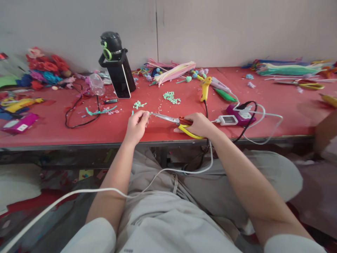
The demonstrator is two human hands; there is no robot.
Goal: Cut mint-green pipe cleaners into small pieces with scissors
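Note:
My left hand [137,125] is closed in a pinch on a thin green pipe cleaner [132,113], whose short ends show on both sides of the fingers. My right hand [197,125] grips scissors [166,118] with yellow and red handles. Their blade tips point left and reach the pipe cleaner's end beside my left fingertips. Beyond the hands, short cut green pieces [171,97] lie in a loose pile on the red table [155,135]. A smaller pile of green bits [138,104] sits just past my left hand.
A black bottle [113,45] with a phone [121,80] leaning on it stands behind my left hand. A yellow glue gun [205,89] and purple power strip [240,115] are to the right. Pipe cleaner bundles [176,72] lie at the back. A white cable [163,170] crosses my lap.

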